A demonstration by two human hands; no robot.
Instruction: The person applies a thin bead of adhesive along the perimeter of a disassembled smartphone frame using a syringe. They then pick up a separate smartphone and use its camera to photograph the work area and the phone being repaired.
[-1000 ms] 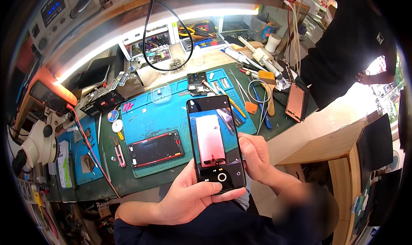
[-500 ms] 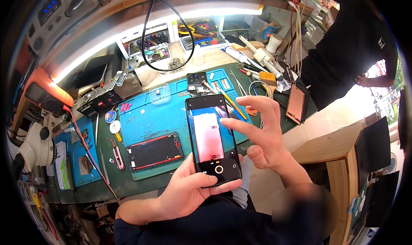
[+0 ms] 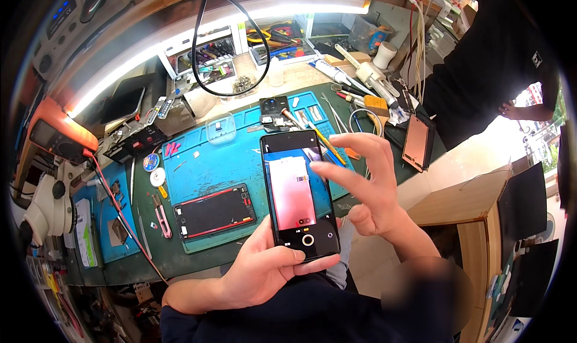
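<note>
In my left hand (image 3: pixel 259 265) is a black smartphone (image 3: pixel 302 196), held upright by its lower end with the thumb over the bottom of the screen. Its screen shows a camera view of a pinkish phone back on blue. My right hand (image 3: pixel 372 190) hovers at the phone's upper right edge, fingers spread and curved, index fingertip near the screen; whether it touches I cannot tell. Left of the phone, an opened phone body with a red frame (image 3: pixel 214 211) lies on the blue work mat (image 3: pixel 198 178). Loose phone parts (image 3: pixel 275 112) sit at the mat's far side.
An orange multimeter (image 3: pixel 63 133) and a white microscope (image 3: pixel 51 208) stand at left. Pink-handled cutter (image 3: pixel 161 218), clear box (image 3: pixel 221 128) and solder spools lie around the mat. Tools and a pink phone back (image 3: pixel 415 143) are at right. A black cable loop (image 3: pixel 231 42) hangs above; a person (image 3: pixel 493 66) stands far right.
The view has shifted slightly, so the bench things sit a little further left. My right index finger has moved slightly beside the screen; my left hand keeps its hold on the smartphone.
</note>
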